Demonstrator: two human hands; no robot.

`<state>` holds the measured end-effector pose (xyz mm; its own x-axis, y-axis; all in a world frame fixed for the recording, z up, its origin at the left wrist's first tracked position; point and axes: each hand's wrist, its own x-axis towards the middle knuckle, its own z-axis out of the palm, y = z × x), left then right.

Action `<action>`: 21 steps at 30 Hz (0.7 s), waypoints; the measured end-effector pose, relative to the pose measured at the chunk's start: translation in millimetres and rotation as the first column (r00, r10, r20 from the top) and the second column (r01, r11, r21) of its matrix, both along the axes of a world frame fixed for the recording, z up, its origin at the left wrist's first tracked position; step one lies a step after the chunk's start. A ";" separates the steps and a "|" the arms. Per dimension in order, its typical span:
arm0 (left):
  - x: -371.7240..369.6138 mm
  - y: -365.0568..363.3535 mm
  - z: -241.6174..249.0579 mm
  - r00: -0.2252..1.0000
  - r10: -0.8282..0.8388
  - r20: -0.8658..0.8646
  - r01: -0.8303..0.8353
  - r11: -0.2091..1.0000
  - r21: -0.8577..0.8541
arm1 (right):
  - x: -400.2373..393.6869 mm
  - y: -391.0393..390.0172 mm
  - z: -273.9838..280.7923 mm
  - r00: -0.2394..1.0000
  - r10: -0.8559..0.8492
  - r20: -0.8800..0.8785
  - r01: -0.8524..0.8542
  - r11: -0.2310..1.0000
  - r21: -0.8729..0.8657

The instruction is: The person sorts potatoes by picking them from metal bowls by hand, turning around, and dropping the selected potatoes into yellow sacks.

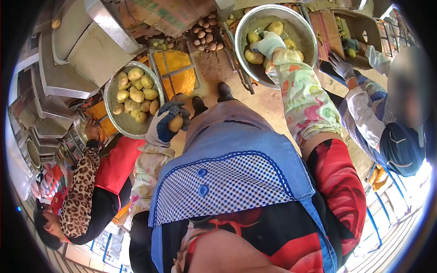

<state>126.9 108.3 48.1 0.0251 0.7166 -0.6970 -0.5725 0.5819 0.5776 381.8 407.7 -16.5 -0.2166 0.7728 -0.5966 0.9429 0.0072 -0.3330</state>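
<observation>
My left hand (165, 122), in a grey-and-white work glove, is closed round a potato (175, 123). It is beside the right rim of a metal basin (107, 101) piled with pale potatoes (136, 94). My right hand (269, 44), in a whitish glove, reaches down into a larger metal basin (312, 42) at the top. Its fingers are bent together among the potatoes, with one potato (253, 57) just below the fingertips and another potato (275, 27) above. What lies under those fingers is hidden.
Small reddish potatoes (212, 46) lie on the floor ahead. An orange sack (172, 73) sits behind a metal frame beside the left basin. A person in a leopard-print sleeve (81, 195) works at left; a person with gloved hands (343, 67) works at right beside a crate (364, 29).
</observation>
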 end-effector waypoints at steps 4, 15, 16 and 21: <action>11.6 21.8 -14.6 0.991 -0.015 0.136 0.001 0.994 0.108 | -11.7 -53.3 50.8 0.969 0.013 -0.245 0.037 0.979 0.199; 45.9 70.4 -64.9 0.834 -0.186 0.519 0.099 0.977 0.191 | 12.6 -148.5 92.7 0.792 0.276 -0.544 -0.219 0.961 0.168; 46.9 70.8 -65.2 0.772 -0.213 0.598 0.089 0.969 0.230 | 32.9 -149.8 88.4 0.860 0.190 -0.473 -0.111 0.975 0.190; 44.5 60.8 -62.5 0.719 -0.144 0.680 0.048 0.986 0.158 | 116.2 -153.9 38.7 0.991 0.127 -0.045 -0.107 0.946 0.305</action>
